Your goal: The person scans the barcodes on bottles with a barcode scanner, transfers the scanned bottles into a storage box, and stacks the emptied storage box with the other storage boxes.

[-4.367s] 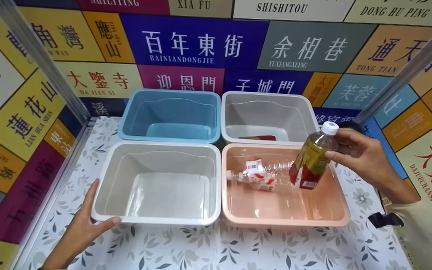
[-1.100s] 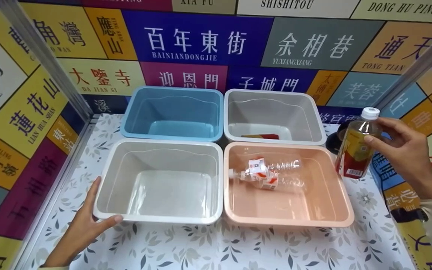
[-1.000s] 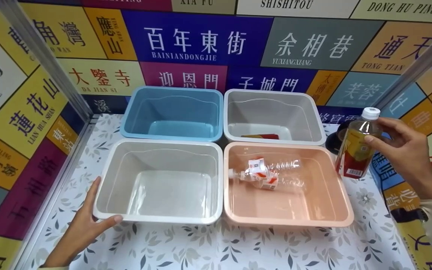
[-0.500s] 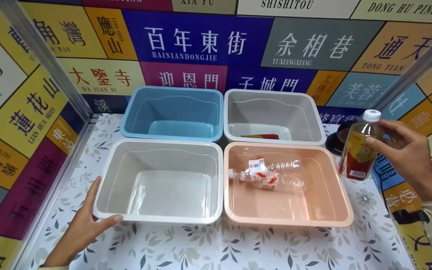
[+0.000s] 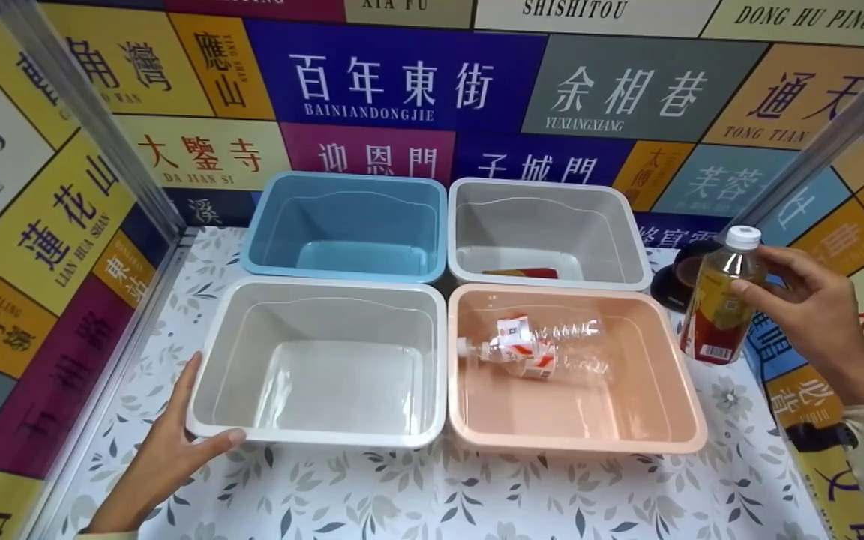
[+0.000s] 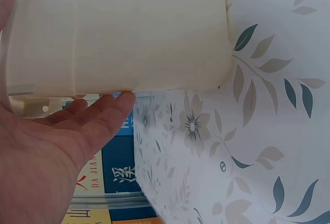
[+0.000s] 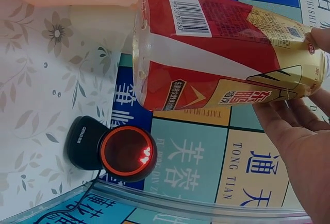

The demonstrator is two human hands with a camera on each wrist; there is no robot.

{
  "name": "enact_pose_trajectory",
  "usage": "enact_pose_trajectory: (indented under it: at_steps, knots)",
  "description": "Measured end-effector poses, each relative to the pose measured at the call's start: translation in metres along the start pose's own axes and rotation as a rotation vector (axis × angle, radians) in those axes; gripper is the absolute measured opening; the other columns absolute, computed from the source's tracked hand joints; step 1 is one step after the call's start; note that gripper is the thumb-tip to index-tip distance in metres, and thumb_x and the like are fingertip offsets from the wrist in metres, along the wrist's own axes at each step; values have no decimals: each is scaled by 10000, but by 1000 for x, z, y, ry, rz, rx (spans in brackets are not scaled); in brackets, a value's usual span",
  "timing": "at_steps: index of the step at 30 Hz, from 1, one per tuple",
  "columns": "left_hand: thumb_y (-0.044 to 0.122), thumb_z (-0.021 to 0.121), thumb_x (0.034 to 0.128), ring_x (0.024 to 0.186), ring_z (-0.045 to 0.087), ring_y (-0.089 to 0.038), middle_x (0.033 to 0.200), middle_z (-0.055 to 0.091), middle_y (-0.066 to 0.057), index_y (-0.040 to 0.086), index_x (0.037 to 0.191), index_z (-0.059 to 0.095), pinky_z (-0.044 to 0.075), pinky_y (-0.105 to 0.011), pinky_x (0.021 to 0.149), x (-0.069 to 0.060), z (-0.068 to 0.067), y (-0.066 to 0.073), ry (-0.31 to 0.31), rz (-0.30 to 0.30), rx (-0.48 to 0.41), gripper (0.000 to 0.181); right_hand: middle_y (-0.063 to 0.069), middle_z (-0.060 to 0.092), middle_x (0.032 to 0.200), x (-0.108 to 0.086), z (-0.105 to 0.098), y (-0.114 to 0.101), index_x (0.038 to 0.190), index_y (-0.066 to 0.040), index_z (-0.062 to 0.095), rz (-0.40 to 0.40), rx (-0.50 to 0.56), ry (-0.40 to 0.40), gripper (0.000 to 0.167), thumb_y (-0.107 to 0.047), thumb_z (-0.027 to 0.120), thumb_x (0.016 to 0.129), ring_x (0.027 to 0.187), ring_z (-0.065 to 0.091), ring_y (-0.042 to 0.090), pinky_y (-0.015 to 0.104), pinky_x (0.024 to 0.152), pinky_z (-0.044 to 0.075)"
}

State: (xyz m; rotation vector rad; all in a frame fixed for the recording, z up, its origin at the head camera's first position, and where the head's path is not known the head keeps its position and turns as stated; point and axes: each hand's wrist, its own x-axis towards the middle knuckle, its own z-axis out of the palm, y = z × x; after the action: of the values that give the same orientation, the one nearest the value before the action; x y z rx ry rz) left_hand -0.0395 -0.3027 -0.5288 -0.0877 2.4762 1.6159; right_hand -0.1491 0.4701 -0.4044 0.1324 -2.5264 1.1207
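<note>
My right hand (image 5: 814,304) pinches a drink bottle (image 5: 721,315) by its upper part, thumb in front and fingers behind. The bottle is upright with a white cap and a red and gold label. It is held off the right side of the peach bin, in front of a black barcode scanner (image 7: 85,141) with a red-lit round window. In the right wrist view a barcode shows on the label near the bottle's base. My left hand (image 5: 154,450) rests against the front left corner of a pale grey bin (image 5: 319,439), its fingers fairly straight along the side.
Two clear plastic bottles (image 5: 526,349) lie inside the peach bin (image 5: 574,444). Behind stand a blue bin (image 5: 342,277) and a grey bin (image 5: 544,191) with a red and yellow item (image 5: 529,273) inside. Sign-printed walls and metal posts enclose the floral tabletop (image 5: 402,495).
The bottle has gone from over the peach bin to the right, beside the scanner. Over the last second it has sunk slightly. My left hand stays at the pale grey bin.
</note>
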Motion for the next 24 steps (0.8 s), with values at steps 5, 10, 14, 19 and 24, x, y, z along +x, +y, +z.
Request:
enact_pose_trajectory:
  at_steps: [5,10,14,19,24]
  knots:
    - [248,879,966,1481,436,-506,1810,145,-229,405,1762,-109,412,-706,1162,0,1,0,8,13,6,1278,-200,558,1379,-1,-1,5,1546,2,595,22,-8,-7,560,-24,781,1019,1264,537,-1,74,1048,454]
    - [262,876,968,1505,417,-514,1820,126,-219,414,1757,-121,388,-721,1176,1,0,-1,4,-7,2,1281,-207,555,1380,-1,-1,11,1554,-8,590,36,-15,-10,565,-39,781,1023,1261,531,-6,74,1046,454]
    - [292,873,971,1527,393,-518,1829,104,-205,426,1750,-137,370,-727,1186,2,0,-2,-3,-34,-4,1282,-215,547,1377,-2,0,16,1553,-2,586,46,-22,-18,565,-48,783,1026,1266,522,-12,76,1043,456]
    - [286,872,973,1537,384,-516,1833,97,-193,442,1746,-135,369,-715,1190,2,-1,-2,-8,-26,-16,1279,-193,538,1396,-3,2,22,1564,-13,577,57,-40,-41,568,-65,777,1036,1272,508,1,89,1052,459]
    - [284,871,974,1528,396,-506,1831,108,-196,433,1748,-136,376,-697,1191,2,-1,-3,-10,-28,-21,1280,-105,548,1431,-4,3,25,1574,-32,575,71,-63,-53,574,-84,777,1040,1272,497,-9,92,1057,455]
